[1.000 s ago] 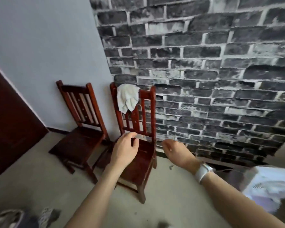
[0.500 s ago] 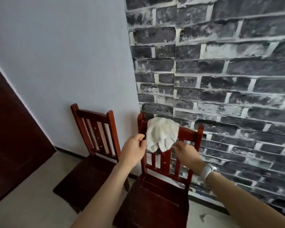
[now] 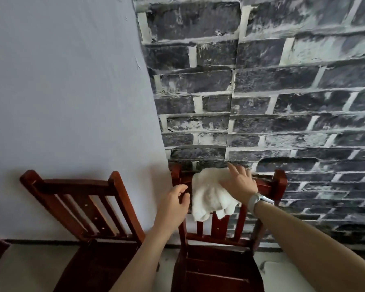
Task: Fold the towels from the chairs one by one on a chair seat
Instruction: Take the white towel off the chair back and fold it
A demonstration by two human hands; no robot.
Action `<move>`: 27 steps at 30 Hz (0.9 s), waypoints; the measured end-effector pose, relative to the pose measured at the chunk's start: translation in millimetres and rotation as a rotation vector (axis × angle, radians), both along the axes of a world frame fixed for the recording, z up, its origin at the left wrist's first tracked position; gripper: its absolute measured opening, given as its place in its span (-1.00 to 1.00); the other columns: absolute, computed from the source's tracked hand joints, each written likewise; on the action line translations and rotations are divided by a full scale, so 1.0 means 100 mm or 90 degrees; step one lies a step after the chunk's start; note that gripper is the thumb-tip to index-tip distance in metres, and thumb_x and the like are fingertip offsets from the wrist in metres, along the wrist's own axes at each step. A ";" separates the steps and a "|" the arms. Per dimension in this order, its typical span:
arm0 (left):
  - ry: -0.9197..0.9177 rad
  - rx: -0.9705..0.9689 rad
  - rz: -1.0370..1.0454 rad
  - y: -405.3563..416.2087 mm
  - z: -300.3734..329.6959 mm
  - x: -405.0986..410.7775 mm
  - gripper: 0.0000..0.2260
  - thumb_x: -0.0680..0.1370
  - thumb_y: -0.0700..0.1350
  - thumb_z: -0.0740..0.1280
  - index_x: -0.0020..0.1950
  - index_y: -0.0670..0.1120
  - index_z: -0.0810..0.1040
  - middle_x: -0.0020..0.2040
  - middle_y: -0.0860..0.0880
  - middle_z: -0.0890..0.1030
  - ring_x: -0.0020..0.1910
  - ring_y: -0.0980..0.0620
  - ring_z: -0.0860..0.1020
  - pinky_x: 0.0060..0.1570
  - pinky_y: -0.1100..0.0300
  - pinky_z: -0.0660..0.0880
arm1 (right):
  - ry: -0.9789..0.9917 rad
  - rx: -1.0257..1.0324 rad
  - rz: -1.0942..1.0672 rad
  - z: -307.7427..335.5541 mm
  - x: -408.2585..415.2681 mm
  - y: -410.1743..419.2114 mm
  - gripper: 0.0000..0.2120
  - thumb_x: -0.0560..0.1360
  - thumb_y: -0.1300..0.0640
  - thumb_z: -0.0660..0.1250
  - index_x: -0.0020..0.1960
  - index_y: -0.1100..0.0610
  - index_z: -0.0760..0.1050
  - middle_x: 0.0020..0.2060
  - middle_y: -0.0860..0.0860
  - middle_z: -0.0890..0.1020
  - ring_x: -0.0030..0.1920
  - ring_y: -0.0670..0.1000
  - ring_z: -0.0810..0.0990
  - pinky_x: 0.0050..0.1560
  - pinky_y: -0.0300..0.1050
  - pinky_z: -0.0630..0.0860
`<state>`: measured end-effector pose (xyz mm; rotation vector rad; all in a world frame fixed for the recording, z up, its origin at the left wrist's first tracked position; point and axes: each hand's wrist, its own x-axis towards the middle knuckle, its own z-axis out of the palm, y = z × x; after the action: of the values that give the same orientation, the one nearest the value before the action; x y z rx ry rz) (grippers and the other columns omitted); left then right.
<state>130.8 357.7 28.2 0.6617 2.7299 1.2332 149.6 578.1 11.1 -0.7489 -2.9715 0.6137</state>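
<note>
Head view, near to far: 2 bare forearms reaching up from the bottom edge toward 2 dark red wooden chairs against the wall. Left hand just beside the towel's left edge, fingers loosely curled and parted, holding nothing, possibly brushing the cloth. Right hand laid flat on top of the white towel, fingers spread wide, pressing rather than pinching; nearer hand for the grab, judging by contact. 1 towel, bunched, draped over the top rail of the right chair, long axis hanging downward over the slats. Left chair bare. Brick-patterned wall behind.
</note>
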 end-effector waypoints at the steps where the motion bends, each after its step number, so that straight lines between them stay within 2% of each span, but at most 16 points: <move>1: -0.004 -0.006 -0.022 -0.01 -0.05 -0.06 -0.71 0.58 -0.09 0.20 0.30 -0.05 0.44 0.24 0.00 0.52 0.21 0.12 0.46 0.08 0.43 0.30 | -0.035 0.025 -0.007 -0.04 -0.07 -0.04 -0.40 0.47 -0.16 0.19 0.44 -0.08 0.10 0.41 0.02 0.25 0.41 0.14 0.18 0.32 0.15 0.22; 3: -0.007 -0.015 -0.056 -0.03 -0.13 -0.17 -0.71 0.58 -0.08 0.20 0.30 -0.04 0.43 0.24 0.02 0.52 0.21 0.13 0.46 0.06 0.44 0.30 | -0.036 0.099 0.002 -0.11 -0.15 -0.10 -0.51 0.47 -0.15 0.18 0.37 -0.06 0.25 0.36 0.01 0.35 0.36 0.12 0.25 0.27 0.13 0.24; 5: -0.014 -0.012 -0.074 -0.02 -0.20 -0.25 -0.71 0.57 -0.08 0.20 0.30 -0.05 0.43 0.24 0.01 0.52 0.21 0.12 0.45 0.06 0.41 0.31 | 0.057 0.108 0.005 -0.15 -0.12 -0.14 -0.66 0.50 -0.03 0.19 0.24 0.05 0.41 0.22 0.03 0.46 0.27 0.10 0.34 0.18 0.04 0.35; 8: -0.004 0.008 -0.100 0.06 -0.24 -0.26 -0.69 0.56 -0.07 0.23 0.31 -0.05 0.41 0.27 0.01 0.46 0.24 0.09 0.42 0.11 0.36 0.32 | 0.191 0.023 -0.010 -0.21 0.12 -0.22 -0.76 0.48 0.17 0.22 0.13 0.15 0.51 0.06 0.05 0.55 0.14 0.10 0.43 -0.04 -0.09 0.44; 11: 0.022 0.024 -0.151 0.17 -0.31 -0.18 -0.55 0.52 -0.02 0.30 0.39 -0.05 0.32 0.34 0.04 0.34 0.33 0.12 0.32 0.26 0.32 0.26 | 0.235 -0.081 -0.010 -0.27 0.57 -0.35 -0.68 0.43 0.30 0.28 0.18 0.17 0.52 -0.02 0.03 0.55 0.05 0.05 0.46 0.01 -0.19 0.37; 13: -0.053 0.038 -0.201 0.25 -0.39 -0.01 -0.48 0.49 0.00 0.34 0.41 -0.03 0.29 0.31 0.11 0.32 0.31 0.19 0.29 0.28 0.32 0.24 | 0.243 -0.146 -0.025 -0.30 0.91 -0.42 -0.69 0.42 0.35 0.30 0.13 0.17 0.55 -0.06 -0.03 0.52 0.02 0.00 0.49 0.06 -0.24 0.37; 15: -0.128 0.056 -0.232 0.33 -0.49 0.20 -0.51 0.46 -0.02 0.39 0.36 -0.04 0.38 0.20 0.15 0.41 0.23 0.21 0.38 0.18 0.44 0.28 | 0.245 -0.185 -0.045 -0.32 1.20 -0.47 -0.76 0.40 0.35 0.34 0.05 0.19 0.59 -0.10 -0.09 0.52 -0.05 -0.06 0.52 0.02 -0.39 0.37; 17: -0.125 0.073 -0.233 0.40 -0.57 0.42 -0.67 0.46 -0.07 0.39 0.21 -0.08 0.53 0.02 0.13 0.56 0.07 0.14 0.54 -0.04 0.56 0.34 | 0.239 -0.216 -0.083 -0.32 1.46 -0.47 -0.80 0.38 0.35 0.37 -0.03 0.18 0.61 -0.17 -0.17 0.51 -0.14 -0.14 0.51 -0.08 -0.56 0.33; 18: -0.101 0.073 -0.234 0.43 -0.58 0.52 -0.76 0.47 -0.08 0.39 0.12 -0.10 0.59 -0.06 0.10 0.61 -0.03 0.11 0.58 -0.14 0.54 0.35 | 0.224 -0.225 -0.096 -0.31 1.58 -0.45 -0.81 0.38 0.33 0.39 -0.03 0.17 0.61 -0.19 -0.19 0.50 -0.16 -0.14 0.51 -0.11 -0.59 0.32; 20: -0.035 0.053 -0.254 0.51 -0.57 0.67 -0.85 0.49 -0.09 0.36 -0.04 -0.13 0.63 -0.19 0.01 0.64 -0.18 0.06 0.57 -0.23 0.33 0.39 | 0.176 -0.218 -0.100 -0.26 1.80 -0.36 -0.82 0.40 0.27 0.40 -0.01 0.14 0.63 -0.19 -0.14 0.55 -0.15 -0.09 0.53 -0.11 -0.55 0.35; 22: 0.006 0.026 -0.289 0.61 -0.53 0.77 -0.83 0.52 -0.07 0.31 -0.07 -0.13 0.65 -0.16 0.01 0.63 -0.18 0.05 0.56 -0.23 0.20 0.42 | 0.134 -0.192 -0.095 -0.19 1.98 -0.24 -0.82 0.43 0.23 0.38 0.03 0.14 0.63 -0.12 -0.04 0.64 -0.10 -0.01 0.59 -0.01 -0.36 0.47; 24: 0.018 -0.021 -0.325 0.73 -0.43 0.83 -0.80 0.55 -0.04 0.26 -0.04 -0.10 0.65 -0.09 0.07 0.60 -0.11 0.06 0.56 -0.22 0.18 0.44 | 0.129 -0.124 -0.092 -0.07 2.10 -0.11 -0.83 0.46 0.21 0.36 0.03 0.14 0.64 -0.03 0.03 0.68 -0.02 0.04 0.62 0.05 -0.16 0.49; 27: 0.099 -0.069 -0.328 0.90 -0.24 0.86 -0.77 0.57 -0.02 0.22 0.03 -0.04 0.63 0.02 0.10 0.58 -0.01 0.08 0.53 -0.20 0.23 0.40 | 0.169 -0.025 -0.079 0.18 2.21 0.08 -0.85 0.47 0.20 0.35 0.00 0.12 0.65 -0.02 0.05 0.68 -0.02 0.09 0.63 0.01 -0.10 0.50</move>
<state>216.8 447.9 4.2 1.3827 2.4671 0.9353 370.4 586.6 29.3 -0.7793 -2.6583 0.7038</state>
